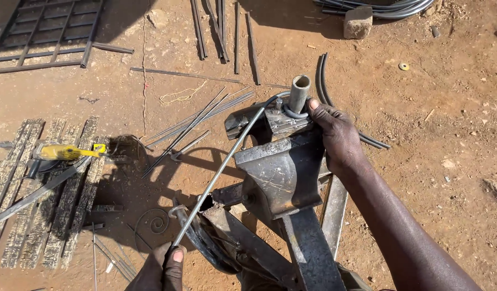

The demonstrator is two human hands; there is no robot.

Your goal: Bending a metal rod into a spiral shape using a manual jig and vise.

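Observation:
A heavy steel bending jig (283, 172) stands on a metal frame in front of me, with a short upright pipe (299, 91) at its far end. A thin round steel rod (221, 170) runs from the bottom left up to that pipe and curls around its base. My left hand (162, 267) grips the rod's near end at the bottom of the view. My right hand (335, 134) rests on the jig's far right side, fingers against the curled rod by the pipe.
Bare dirt ground lies all around. Loose thin rods (197, 118) lie left of the jig, a yellow-handled tool (65, 152) on twisted bars (49, 199) farther left. A metal grille (46, 35) is top left, more bars (221, 32) and a stone block (358, 22) at top.

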